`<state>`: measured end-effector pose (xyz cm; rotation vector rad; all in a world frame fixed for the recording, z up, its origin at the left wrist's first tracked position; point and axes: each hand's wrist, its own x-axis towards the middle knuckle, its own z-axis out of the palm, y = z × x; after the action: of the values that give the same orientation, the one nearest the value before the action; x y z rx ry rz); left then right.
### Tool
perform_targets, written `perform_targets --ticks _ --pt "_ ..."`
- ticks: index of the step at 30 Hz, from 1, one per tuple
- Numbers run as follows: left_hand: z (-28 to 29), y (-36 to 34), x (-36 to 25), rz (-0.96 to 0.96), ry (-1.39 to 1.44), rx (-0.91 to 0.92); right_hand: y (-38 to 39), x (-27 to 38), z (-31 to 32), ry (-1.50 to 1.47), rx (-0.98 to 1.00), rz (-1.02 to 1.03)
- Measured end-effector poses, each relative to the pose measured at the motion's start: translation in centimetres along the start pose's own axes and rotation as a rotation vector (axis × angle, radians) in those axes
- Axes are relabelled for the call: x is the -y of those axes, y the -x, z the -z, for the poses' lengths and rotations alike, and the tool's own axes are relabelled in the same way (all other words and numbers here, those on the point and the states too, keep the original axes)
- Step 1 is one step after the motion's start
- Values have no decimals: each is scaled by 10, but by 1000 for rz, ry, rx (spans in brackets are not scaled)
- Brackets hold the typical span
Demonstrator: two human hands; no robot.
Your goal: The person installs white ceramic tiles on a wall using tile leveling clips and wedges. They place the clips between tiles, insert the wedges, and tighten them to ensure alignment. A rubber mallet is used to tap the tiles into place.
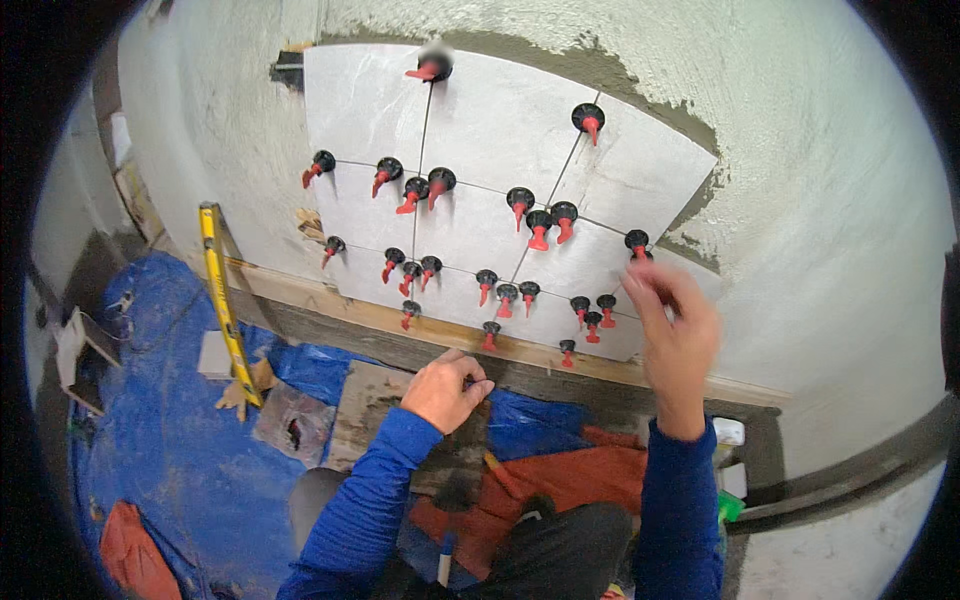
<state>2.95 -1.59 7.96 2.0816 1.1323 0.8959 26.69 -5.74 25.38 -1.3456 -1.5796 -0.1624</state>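
My right hand (682,325) is raised at the right end of the tiled patch. Its thumb and forefinger are curled at the red handle of a tile leveling spacer (637,242), their tips slightly blurred. Lower down, before the bottom edge of the tiles, my left hand (448,392) is closed with the fingers curled; whatever may be in it is hidden. Light grey tiles (490,125) cover part of the wall. Several black leveling spacers with red handles, such as one at the upper joint (588,120), stick out along their seams.
A wooden batten (370,312) runs under the tiles. Grey mortar (560,62) edges them above. On the blue tarp (180,420) lie a yellow spirit level (228,305), a square tile piece (294,417) and an orange cloth (135,550). A marker-like tool (446,560) is near my legs.
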Motion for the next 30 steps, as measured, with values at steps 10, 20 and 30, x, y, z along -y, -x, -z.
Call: perform_targets --ticks 10,20,30 --pt "36 2 -2 -11 24 -76 -86 0 -74 352 199 205" --pt "51 6 1 -23 27 -106 -90 -8 -83 455 162 272" --pt "53 6 2 -20 19 -96 -85 -3 -88 160 153 -49"
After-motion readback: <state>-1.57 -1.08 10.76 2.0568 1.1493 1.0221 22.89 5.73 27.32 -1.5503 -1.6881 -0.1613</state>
